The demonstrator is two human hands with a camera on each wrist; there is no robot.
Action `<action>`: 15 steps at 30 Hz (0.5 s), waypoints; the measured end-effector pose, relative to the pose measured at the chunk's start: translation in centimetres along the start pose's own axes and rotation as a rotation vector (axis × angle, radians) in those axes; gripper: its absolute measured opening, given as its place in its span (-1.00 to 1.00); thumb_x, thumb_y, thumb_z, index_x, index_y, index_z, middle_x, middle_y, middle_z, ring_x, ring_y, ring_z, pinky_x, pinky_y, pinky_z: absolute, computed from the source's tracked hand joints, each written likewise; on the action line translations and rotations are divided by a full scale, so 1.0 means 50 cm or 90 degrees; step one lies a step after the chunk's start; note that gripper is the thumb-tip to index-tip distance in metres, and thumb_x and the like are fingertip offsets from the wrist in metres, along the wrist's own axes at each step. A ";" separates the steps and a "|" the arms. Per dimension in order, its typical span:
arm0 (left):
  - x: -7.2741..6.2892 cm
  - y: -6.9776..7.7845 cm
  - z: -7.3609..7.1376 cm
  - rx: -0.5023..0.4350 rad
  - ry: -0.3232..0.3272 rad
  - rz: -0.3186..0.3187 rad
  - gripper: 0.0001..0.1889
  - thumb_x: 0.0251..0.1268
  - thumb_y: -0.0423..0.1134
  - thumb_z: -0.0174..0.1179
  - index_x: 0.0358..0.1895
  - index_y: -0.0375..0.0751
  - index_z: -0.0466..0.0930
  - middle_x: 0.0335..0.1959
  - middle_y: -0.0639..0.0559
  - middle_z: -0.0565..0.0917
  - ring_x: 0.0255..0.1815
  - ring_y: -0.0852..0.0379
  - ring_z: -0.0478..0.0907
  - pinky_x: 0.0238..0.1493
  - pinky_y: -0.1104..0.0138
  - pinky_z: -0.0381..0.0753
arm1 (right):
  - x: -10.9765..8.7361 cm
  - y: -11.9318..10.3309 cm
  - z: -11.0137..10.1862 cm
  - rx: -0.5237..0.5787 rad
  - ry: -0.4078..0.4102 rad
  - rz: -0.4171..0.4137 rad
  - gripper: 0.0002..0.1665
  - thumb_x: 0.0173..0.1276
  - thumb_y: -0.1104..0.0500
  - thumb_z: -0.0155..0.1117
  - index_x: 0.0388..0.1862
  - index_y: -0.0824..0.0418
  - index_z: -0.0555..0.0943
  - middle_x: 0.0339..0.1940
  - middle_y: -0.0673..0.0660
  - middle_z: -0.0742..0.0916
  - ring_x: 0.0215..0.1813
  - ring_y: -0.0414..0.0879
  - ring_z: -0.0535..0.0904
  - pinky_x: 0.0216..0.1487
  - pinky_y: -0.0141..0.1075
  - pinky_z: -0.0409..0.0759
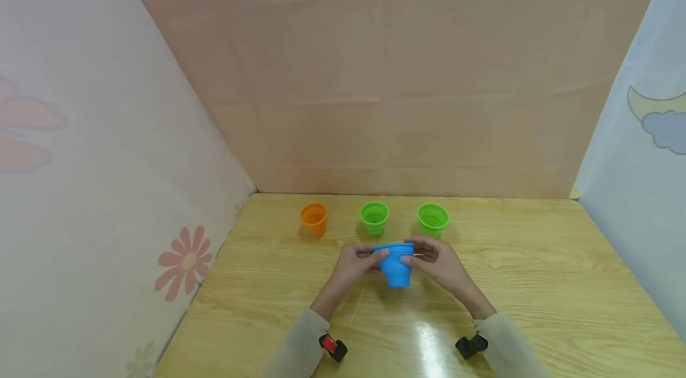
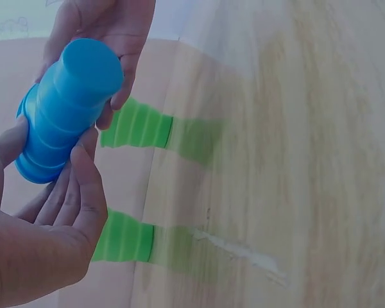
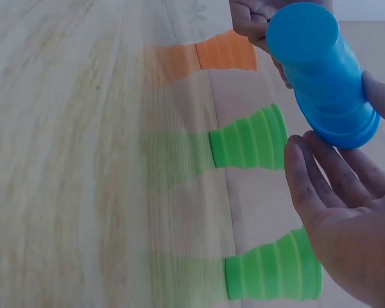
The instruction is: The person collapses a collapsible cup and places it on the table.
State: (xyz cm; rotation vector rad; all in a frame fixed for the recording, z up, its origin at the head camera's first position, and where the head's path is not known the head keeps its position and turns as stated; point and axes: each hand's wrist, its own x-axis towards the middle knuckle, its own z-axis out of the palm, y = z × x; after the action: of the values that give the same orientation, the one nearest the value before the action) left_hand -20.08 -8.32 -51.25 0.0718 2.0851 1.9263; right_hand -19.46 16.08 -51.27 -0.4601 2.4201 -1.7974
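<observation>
A blue collapsible cup [image 1: 396, 268] with ringed walls is held in the air above the table, its rim up and its narrow base down. My left hand [image 1: 352, 265] pinches it near the rim from the left, thumb on the near side. From the right, my right hand [image 1: 440, 265] grips the same rim area, thumb in front and fingers behind. In the left wrist view the cup [image 2: 74, 106] shows its round base toward the camera. The right wrist view also has the cup [image 3: 327, 77] between both hands.
Behind the hands, an orange cup [image 1: 314, 220] and two green cups, one in the middle [image 1: 374, 220] and one at the right [image 1: 432, 220], stand upright in a row on the wooden table [image 1: 536, 283]. A brown backdrop [image 1: 402, 98] rises at the table's far edge.
</observation>
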 end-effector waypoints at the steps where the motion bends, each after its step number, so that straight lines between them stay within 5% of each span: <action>1: 0.000 -0.001 0.002 -0.001 0.000 -0.001 -0.38 0.35 0.14 0.42 0.16 -0.38 0.71 0.00 -0.15 0.82 -0.12 0.10 0.81 0.05 0.12 0.86 | -0.001 0.002 0.001 -0.001 0.002 0.003 -0.41 0.45 0.08 0.46 0.38 0.27 0.58 0.25 0.27 0.74 0.22 -0.06 0.72 0.19 -0.45 0.70; 6: -0.003 -0.005 0.009 -0.005 0.007 -0.010 -0.37 0.36 0.11 0.42 0.20 -0.41 0.68 0.03 -0.19 0.81 -0.09 0.07 0.81 0.09 0.06 0.85 | -0.005 0.008 0.003 0.002 0.012 0.005 -0.43 0.44 0.08 0.47 0.34 0.27 0.62 0.20 0.26 0.76 0.14 -0.26 0.73 0.17 -0.47 0.70; 15: -0.001 0.000 0.004 0.013 -0.012 -0.015 -0.23 0.38 0.27 0.33 0.31 -0.39 0.61 0.10 -0.15 0.79 -0.03 0.07 0.80 0.13 0.11 0.84 | -0.010 -0.007 0.002 -0.027 0.039 0.050 -0.40 0.48 0.03 0.42 0.35 0.34 0.59 0.21 0.33 0.75 0.24 0.19 0.72 0.24 -0.12 0.78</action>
State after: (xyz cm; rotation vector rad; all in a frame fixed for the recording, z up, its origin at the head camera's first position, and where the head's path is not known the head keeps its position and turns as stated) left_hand -20.00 -8.15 -51.26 0.0697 2.0837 1.8846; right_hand -18.89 16.05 -51.02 -0.3123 2.4834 -1.7565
